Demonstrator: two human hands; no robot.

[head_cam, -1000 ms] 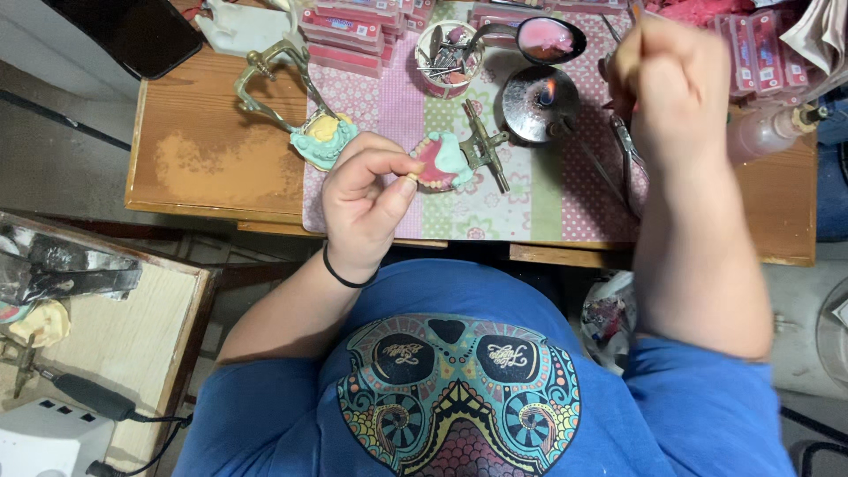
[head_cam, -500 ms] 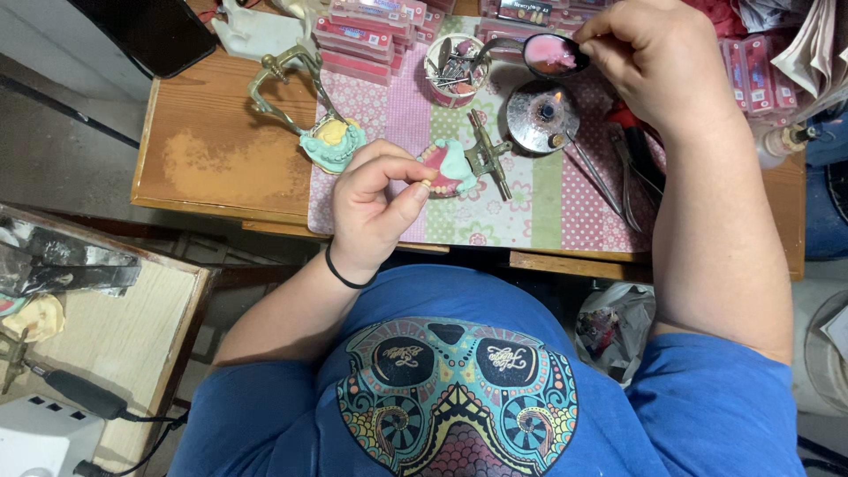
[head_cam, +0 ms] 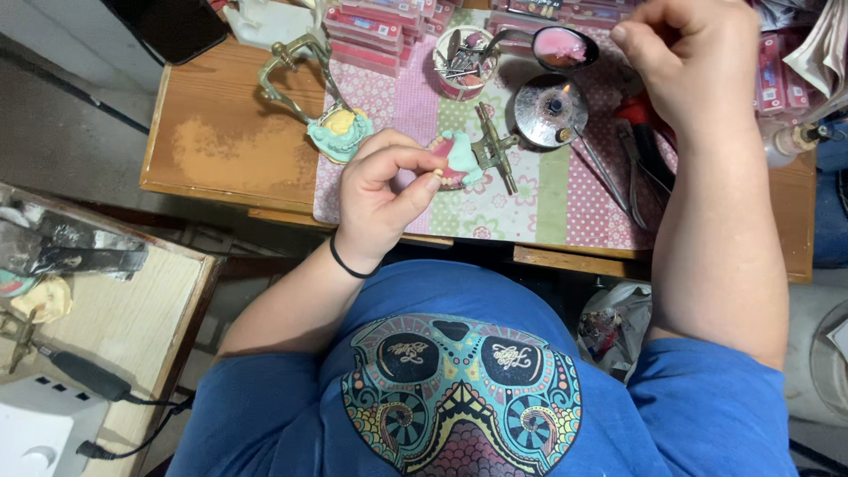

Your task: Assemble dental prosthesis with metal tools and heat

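My left hand (head_cam: 384, 199) pinches a small pale piece (head_cam: 434, 171) between thumb and forefinger, right against a denture model (head_cam: 457, 157) with pink gums and a teal base. That model lies on the patterned mat (head_cam: 521, 199), joined to a brass articulator (head_cam: 495, 150). My right hand (head_cam: 698, 71) hovers at the upper right beside a dish of pink wax (head_cam: 565, 46), above red-handled pliers (head_cam: 645, 146). Its fingers are curled; whether they hold anything is hidden.
A second teal model on a brass frame (head_cam: 340, 132) stands left of the mat on the wooden table (head_cam: 221, 146). A round metal burner (head_cam: 549, 110), a cup of tools (head_cam: 461, 57), a thin metal instrument (head_cam: 605, 172), red boxes (head_cam: 371, 35) and a bottle (head_cam: 795, 141) crowd the back.
My right hand has swung up and back toward the wax dish, and the fist has loosened. My left hand stays by the denture model, still pinching.
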